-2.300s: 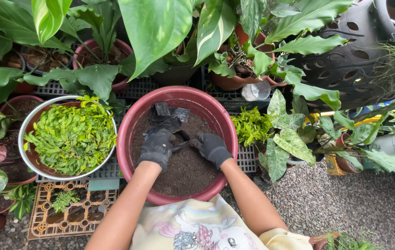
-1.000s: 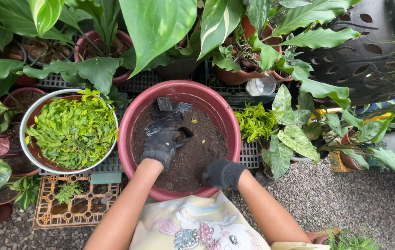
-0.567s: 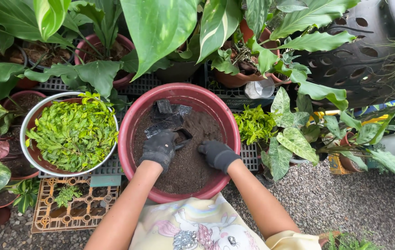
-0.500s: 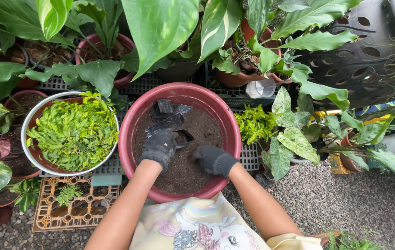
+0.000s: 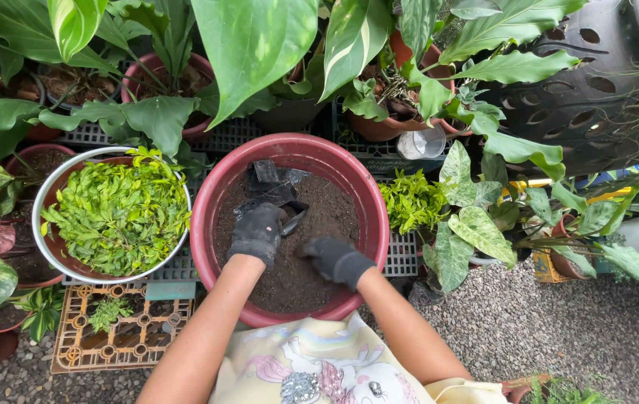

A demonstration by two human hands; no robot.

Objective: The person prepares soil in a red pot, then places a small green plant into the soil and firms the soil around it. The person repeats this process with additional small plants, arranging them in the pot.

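A wide dark-red basin (image 5: 209, 196) in front of me holds dark soil (image 5: 327, 217). Both my hands wear black gloves. My left hand (image 5: 257, 233) grips a small black plastic nursery bag (image 5: 295, 213) by its open mouth, on the soil at the basin's left. More crumpled black bags (image 5: 271, 179) lie at the far side of the basin. My right hand (image 5: 330, 258) rests on the soil just right of the bag, fingers curled toward it; what it holds, if anything, is hidden.
A metal-rimmed bowl of small green leaves (image 5: 114, 215) stands to the left on plastic grates (image 5: 114, 340). Potted plants with large leaves (image 5: 252, 45) crowd the back and sides. A black perforated pot (image 5: 581, 82) is at the upper right. Gravel (image 5: 544, 329) covers the ground at right.
My right hand went to the basin's near edge, back to the middle, and now sits closer to the bag. My left hand kept hold of the bag, shifting slightly.
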